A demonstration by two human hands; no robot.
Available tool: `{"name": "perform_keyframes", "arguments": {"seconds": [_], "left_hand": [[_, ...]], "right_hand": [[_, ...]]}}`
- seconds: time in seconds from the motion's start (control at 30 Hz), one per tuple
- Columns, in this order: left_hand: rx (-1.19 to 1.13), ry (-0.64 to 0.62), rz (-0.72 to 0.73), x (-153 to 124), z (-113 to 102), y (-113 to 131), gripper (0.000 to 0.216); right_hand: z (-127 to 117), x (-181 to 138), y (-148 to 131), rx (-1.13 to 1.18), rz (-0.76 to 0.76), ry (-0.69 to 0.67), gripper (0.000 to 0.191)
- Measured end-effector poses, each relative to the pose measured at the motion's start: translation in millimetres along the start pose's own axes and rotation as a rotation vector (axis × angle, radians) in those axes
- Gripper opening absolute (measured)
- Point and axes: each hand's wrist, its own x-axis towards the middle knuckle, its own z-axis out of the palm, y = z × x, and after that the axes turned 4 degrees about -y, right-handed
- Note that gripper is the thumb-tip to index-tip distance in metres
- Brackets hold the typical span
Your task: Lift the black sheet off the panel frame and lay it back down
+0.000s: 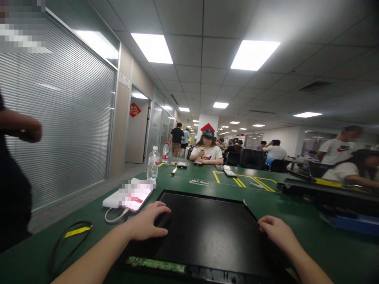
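Note:
A large black display panel point(204, 225) in a thin black frame lies flat on the green table in front of me. A green circuit board point(155, 264) runs along the left part of its near edge. Over the panel's left side, my left hand point(149, 223) is open, thumb and fingers apart; whether its fingertips touch the surface I cannot tell. At the right edge my right hand point(274, 228) is closed, thumb and fingers pinched on the frame's rim. A small pale bit point(245, 202) shows at the far right corner of the frame.
Left of the panel lie a phone point(137, 196) with a white cable, a white block point(111, 200) and a black strap point(71, 240). Water bottles point(153, 163) stand beyond. Dark panels point(314, 191) are stacked at right. A person point(207, 152) sits opposite; another stands at far left.

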Motion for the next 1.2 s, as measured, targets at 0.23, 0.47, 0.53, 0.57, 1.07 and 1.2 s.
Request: {"name": "perform_keyframes", "arguments": {"seconds": [0.23,0.47,0.53,0.57,1.07,1.2], "left_hand": [[0.005,-0.18,0.069,-7,-10,12,0.079],[0.039,-0.268,0.097,-9,-15,18,0.082],[0.037,-0.279,0.095,-9,-16,18,0.084],[0.033,-0.281,0.095,-10,-17,18,0.084],[-0.046,-0.242,0.137,-10,-15,13,0.09],[-0.058,-0.246,0.156,-10,-16,12,0.09]], "right_hand": [[0,0,2,0.009,-0.009,0.005,0.023],[-2,-1,0,0.004,-0.02,0.014,0.021],[-2,-1,1,0.004,-0.014,0.007,0.021],[-1,0,2,0.002,-0.014,0.004,0.021],[-1,-2,-1,-0.013,-0.007,0.009,0.023],[2,-1,-2,-0.016,0.001,0.0,0.022]]}}
